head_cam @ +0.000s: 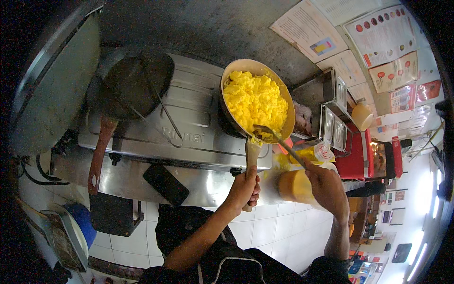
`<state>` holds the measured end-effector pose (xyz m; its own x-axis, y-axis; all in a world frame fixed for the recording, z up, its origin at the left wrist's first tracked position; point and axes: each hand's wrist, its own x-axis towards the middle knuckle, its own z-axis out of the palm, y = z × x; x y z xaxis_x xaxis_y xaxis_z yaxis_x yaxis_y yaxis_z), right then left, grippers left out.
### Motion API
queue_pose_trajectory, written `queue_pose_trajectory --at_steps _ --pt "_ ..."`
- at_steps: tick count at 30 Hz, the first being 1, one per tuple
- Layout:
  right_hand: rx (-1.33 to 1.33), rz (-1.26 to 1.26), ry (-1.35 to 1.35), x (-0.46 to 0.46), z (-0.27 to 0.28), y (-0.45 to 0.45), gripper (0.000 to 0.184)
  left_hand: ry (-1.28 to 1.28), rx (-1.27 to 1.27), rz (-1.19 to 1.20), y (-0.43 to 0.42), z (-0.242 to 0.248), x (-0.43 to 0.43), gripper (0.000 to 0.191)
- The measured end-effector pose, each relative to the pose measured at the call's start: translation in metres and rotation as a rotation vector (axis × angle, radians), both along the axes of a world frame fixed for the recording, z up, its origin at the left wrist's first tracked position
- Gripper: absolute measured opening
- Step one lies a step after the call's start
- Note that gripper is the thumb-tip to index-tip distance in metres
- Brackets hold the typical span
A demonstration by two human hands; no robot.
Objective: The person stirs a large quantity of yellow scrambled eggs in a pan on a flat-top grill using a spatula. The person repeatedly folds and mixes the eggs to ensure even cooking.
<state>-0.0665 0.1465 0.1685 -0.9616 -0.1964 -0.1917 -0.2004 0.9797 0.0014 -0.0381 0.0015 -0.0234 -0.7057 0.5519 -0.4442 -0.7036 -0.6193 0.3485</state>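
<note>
My left hand is closed around the light handle of a frying pan, which sits on the right side of the gas stove. Yellow scrambled eggs are heaped in the pan, and some bits cling where the handle joins it. In my right hand is a spatula, its blade inside the pan's near rim against the eggs. The blade's tip is partly covered with egg.
A dark pan with a brown handle rests on the stove's left side. A black phone lies on the steel counter edge. To the right stand a tub, a yellow oil pouch, lidded steel containers and a red appliance.
</note>
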Motion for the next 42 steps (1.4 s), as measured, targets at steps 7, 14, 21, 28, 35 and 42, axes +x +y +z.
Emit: queue_pose_trajectory --at_steps 7,14,21,28,35,42 --pt "0.253 0.082 0.046 -0.050 -0.061 -0.014 0.041 0.045 -0.089 0.002 0.004 -0.002 0.004 0.045" --pt "0.169 0.070 0.164 -0.078 -0.049 -0.005 0.036 0.048 -0.115 -0.012 0.005 -0.001 0.001 0.044" --pt "0.264 -0.059 -0.109 0.000 0.005 0.016 0.035 0.020 -0.056 -0.001 0.002 -0.001 0.001 0.044" --pt "0.258 0.120 0.170 -0.088 -0.074 0.029 0.038 0.045 -0.095 -0.009 0.005 -0.002 0.002 0.044" --pt "0.164 0.063 0.176 -0.080 -0.055 0.022 0.038 0.041 -0.083 -0.012 0.003 0.001 0.000 0.044" --pt "0.133 0.044 -0.051 -0.002 0.002 0.010 0.043 0.024 -0.062 -0.017 0.002 0.001 -0.001 0.043"
